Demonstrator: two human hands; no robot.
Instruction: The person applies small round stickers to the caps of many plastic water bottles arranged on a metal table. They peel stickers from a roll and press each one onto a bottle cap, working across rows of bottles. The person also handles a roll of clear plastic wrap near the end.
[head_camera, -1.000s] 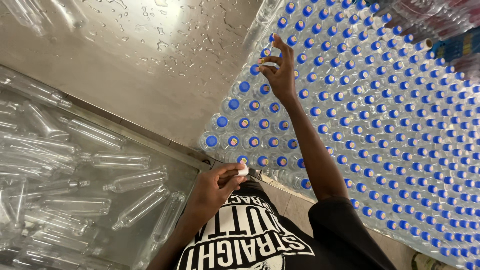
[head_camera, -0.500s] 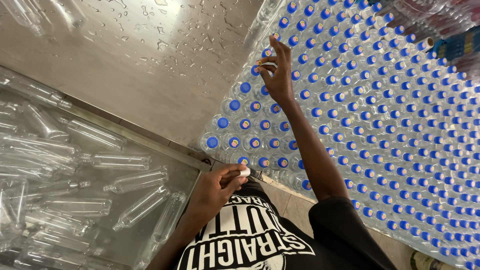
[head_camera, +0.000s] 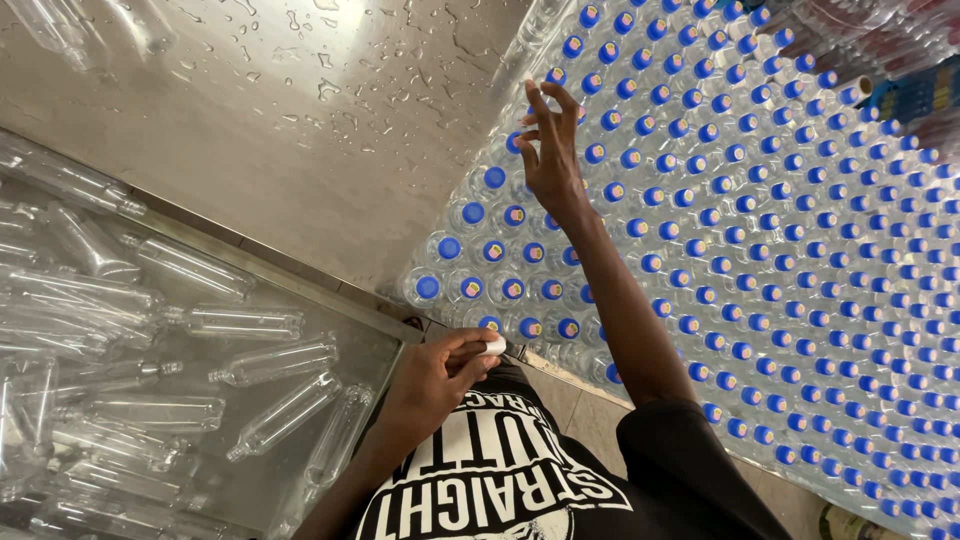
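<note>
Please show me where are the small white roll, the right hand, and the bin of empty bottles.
white roll (head_camera: 494, 346), head view, on its round end.
right hand (head_camera: 552, 160), head view, on its back.
bin (head_camera: 392, 330), head view, on its metal rim corner.

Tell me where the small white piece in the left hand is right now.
Head view, lower centre: the small white piece is pinched in the left hand fingertips, just below the nearest row of blue-capped bottles, above the black shirt.

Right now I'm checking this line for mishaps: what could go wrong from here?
The right hand reaches over tightly packed blue-capped clear plastic bottles; a knock might topple some. The wet steel tabletop could let them slide. The small white piece pinched in the left hand might drop among the empty clear bottles.
</note>
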